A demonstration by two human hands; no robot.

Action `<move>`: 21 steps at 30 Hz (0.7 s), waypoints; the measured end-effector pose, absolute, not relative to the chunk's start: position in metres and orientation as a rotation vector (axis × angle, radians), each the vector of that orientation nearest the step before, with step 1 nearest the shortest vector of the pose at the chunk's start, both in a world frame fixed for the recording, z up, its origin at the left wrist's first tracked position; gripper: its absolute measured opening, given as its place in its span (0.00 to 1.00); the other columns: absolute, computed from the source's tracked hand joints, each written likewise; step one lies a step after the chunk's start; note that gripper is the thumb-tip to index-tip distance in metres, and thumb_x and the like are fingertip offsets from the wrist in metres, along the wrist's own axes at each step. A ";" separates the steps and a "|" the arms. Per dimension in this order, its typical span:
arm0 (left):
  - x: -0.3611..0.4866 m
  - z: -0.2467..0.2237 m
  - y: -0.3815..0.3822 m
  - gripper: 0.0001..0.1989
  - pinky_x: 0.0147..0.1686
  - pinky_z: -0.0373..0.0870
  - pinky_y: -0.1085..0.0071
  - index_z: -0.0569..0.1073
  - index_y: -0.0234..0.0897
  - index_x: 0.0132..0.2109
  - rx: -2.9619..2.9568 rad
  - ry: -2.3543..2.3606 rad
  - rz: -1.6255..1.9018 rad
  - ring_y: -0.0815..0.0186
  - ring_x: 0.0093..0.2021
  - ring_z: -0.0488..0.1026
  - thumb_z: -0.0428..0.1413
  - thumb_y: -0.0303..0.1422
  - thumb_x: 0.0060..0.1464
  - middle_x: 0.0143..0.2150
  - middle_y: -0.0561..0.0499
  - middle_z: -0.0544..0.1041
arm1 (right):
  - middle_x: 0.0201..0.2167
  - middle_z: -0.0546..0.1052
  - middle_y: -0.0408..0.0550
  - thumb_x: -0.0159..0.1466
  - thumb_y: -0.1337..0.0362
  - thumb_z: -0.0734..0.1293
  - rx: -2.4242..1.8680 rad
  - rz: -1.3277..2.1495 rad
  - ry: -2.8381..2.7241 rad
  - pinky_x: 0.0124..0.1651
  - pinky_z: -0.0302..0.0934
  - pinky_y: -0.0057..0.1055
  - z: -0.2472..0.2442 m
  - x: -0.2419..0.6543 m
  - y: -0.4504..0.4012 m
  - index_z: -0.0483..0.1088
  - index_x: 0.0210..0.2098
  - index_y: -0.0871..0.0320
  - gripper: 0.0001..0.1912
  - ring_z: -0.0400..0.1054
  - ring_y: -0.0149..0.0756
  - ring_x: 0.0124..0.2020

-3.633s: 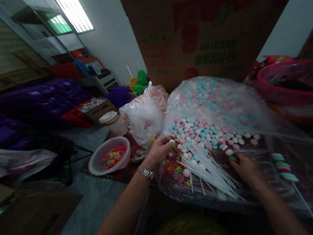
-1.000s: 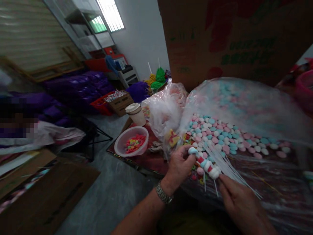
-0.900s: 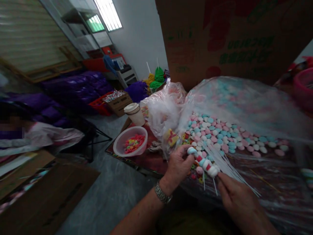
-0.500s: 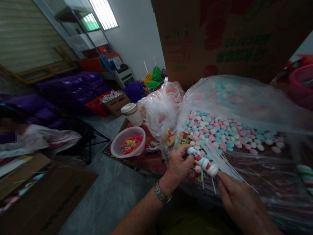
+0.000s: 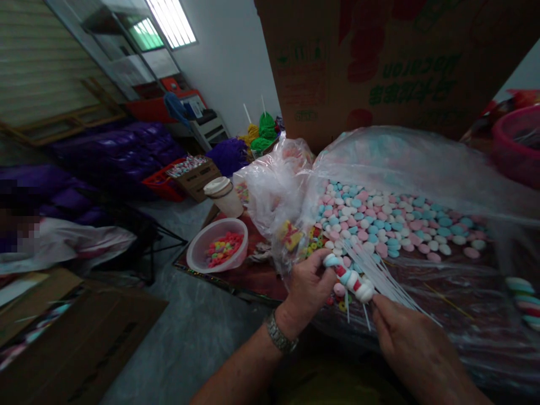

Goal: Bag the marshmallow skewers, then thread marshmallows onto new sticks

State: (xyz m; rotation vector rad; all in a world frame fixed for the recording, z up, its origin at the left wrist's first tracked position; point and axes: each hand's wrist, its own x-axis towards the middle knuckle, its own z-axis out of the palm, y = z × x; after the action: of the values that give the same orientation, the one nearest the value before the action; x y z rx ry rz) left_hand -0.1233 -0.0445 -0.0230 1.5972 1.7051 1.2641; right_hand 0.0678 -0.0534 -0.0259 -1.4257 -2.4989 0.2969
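A marshmallow skewer [image 5: 349,278] in white, light blue and red slants between my two hands. My left hand [image 5: 307,287] is closed, thumb and fingers pinching around its upper end. At the lower end, the closed fingers of my right hand [image 5: 411,332] meet the white bottom piece; the stick inside the grip is hidden. Just behind the skewer lies a bundle of thin white sticks [image 5: 382,273]. Pink, blue and white marshmallow pieces [image 5: 371,216] spread over the plastic beyond it. Small coloured rings [image 5: 314,242] lie close to my left hand.
A translucent bowl [image 5: 194,256] of red and yellow pieces stands at the table's left edge, with a lidded cup [image 5: 225,201] behind it. A large carton [image 5: 329,84] rises at the back. Another person's sleeve [image 5: 80,242] and an open carton [image 5: 109,326] are at left.
The whole view has shifted slightly. Both hands keep their hold on the marshmallow skewer, with almost no movement relative to it.
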 end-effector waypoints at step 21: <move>-0.094 -0.026 -0.033 0.12 0.24 0.63 0.73 0.68 0.36 0.31 0.262 1.249 1.615 0.71 0.21 0.65 0.60 0.38 0.41 0.22 0.56 0.67 | 0.31 0.75 0.49 0.65 0.60 0.57 -1.217 0.402 -2.203 0.24 0.59 0.31 -0.071 0.044 -0.062 0.69 0.38 0.49 0.09 0.70 0.38 0.28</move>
State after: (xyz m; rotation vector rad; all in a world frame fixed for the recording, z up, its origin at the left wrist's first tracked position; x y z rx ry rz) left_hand -0.0944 -0.0331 -0.0258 0.2617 1.2486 1.6151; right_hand 0.0438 -0.0615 -0.0707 -1.2172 -2.2030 0.4021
